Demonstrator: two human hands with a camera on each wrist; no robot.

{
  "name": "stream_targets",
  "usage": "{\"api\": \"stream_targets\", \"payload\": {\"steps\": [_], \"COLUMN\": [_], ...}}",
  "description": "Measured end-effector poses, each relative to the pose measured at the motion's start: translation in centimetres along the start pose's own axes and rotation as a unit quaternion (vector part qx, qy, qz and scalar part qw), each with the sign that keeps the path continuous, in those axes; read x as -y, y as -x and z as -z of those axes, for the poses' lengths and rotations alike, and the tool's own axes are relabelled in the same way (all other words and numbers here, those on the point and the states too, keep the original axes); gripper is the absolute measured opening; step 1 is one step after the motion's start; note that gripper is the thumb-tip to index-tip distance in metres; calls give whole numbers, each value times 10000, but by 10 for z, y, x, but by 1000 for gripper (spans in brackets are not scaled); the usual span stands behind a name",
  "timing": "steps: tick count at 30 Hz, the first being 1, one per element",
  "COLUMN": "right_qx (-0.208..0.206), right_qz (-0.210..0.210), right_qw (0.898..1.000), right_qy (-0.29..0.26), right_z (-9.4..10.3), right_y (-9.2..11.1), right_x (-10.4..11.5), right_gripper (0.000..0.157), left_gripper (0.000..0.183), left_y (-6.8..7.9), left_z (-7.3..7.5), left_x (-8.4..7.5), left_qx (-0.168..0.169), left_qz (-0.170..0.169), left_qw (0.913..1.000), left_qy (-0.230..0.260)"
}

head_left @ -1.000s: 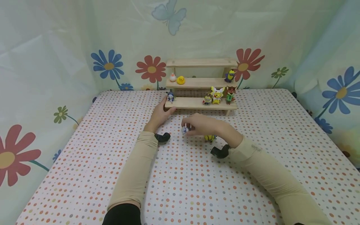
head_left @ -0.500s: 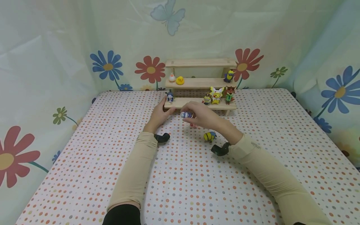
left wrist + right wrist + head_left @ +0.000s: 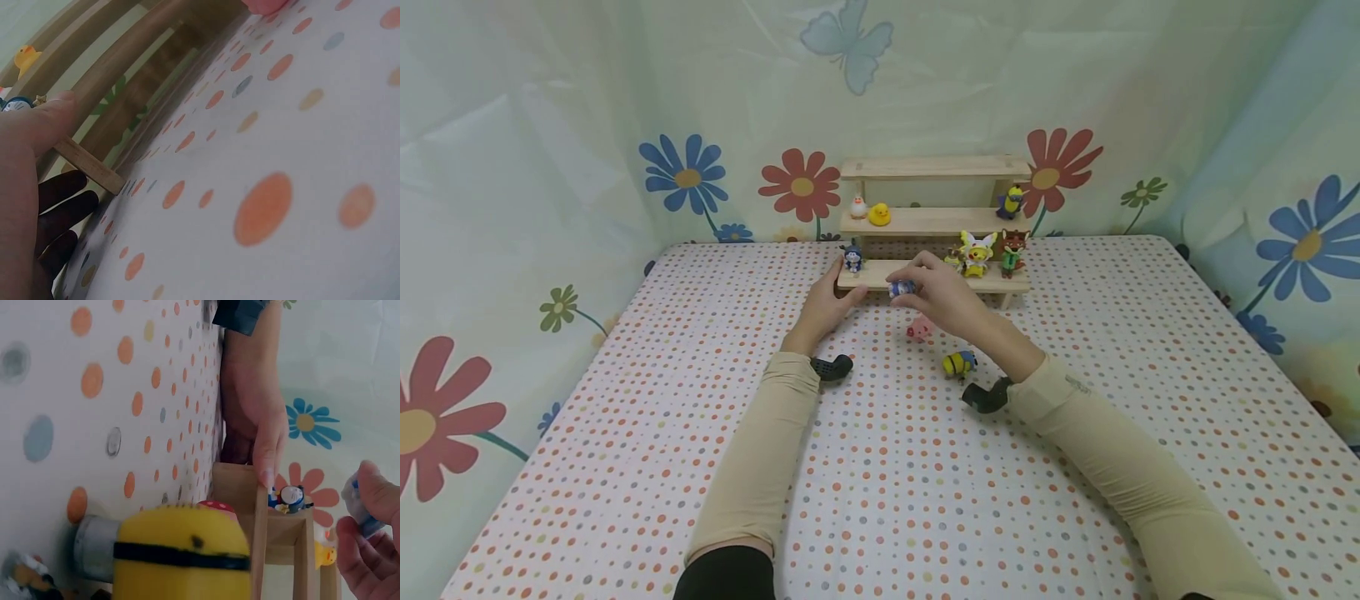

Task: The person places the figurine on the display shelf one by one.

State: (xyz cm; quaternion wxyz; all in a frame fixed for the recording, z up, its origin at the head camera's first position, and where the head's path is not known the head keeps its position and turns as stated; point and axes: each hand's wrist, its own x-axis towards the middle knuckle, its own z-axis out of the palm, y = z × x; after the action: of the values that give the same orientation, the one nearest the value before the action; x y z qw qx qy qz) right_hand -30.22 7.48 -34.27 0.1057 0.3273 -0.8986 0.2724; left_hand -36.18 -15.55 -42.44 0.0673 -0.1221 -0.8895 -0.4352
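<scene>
My left hand [image 3: 823, 312] grips the left end of a three-step wooden shelf [image 3: 936, 221], the thumb over the lowest board in the left wrist view. By the front edge of that board, my right hand [image 3: 943, 293] pinches a small blue-and-white figurine [image 3: 902, 288] between thumb and fingers. The right wrist view shows this hand [image 3: 375, 550] at its right edge, partly cut off. Below the right hand on the table is a pink figurine [image 3: 919, 329]. Closer to my right wrist lies a yellow-and-blue Minion figure [image 3: 959, 363].
On the lowest board stand a dark blue figure [image 3: 852, 257], a yellow figure with white ears [image 3: 977, 254] and a fox figure [image 3: 1013, 252]. The middle board bears a white bird [image 3: 858, 207], a yellow duck [image 3: 880, 215] and another Minion [image 3: 1011, 202].
My right hand has moved forward from the table to the lowest board with the blue-and-white figurine, uncovering the pink figurine and the lying Minion. My left hand has stayed on the shelf.
</scene>
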Motion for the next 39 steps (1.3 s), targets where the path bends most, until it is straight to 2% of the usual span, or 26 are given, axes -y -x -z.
{"api": "stream_targets", "payload": {"steps": [4, 7, 14, 19, 27, 35, 39], "right_qx": [-160, -202, 260, 491, 668, 791, 781], "right_qz": [380, 409, 25, -349, -603, -804, -689], "right_qw": [9989, 9979, 9964, 9947, 9921, 9897, 9910], "right_qy": [231, 454, 802, 839, 880, 886, 839], "right_z": [-1, -2, -9, -13, -18, -20, -20], "right_y": [-10, -22, -60, -75, -84, -86, -86], "right_x": [-6, -10, -11, -13, -19, -20, -20], "right_gripper": [27, 25, 23, 25, 37, 32, 32], "left_gripper": [91, 93, 91, 89, 93, 89, 89], "left_y": [0, -1, 0, 0, -2, -2, -2], "left_z": [1, 0, 0, 0, -1, -1, 0], "left_x": [2, 2, 3, 2, 4, 4, 4], "left_qx": [0, 22, -2, 21, 14, 6, 13], "left_qz": [12, 19, 13, 19, -97, -199, -202], "left_qw": [10000, 10000, 9999, 10000, 9999, 9998, 9998], "left_qy": [11, -4, 142, 95, 30, 63, 77]}}
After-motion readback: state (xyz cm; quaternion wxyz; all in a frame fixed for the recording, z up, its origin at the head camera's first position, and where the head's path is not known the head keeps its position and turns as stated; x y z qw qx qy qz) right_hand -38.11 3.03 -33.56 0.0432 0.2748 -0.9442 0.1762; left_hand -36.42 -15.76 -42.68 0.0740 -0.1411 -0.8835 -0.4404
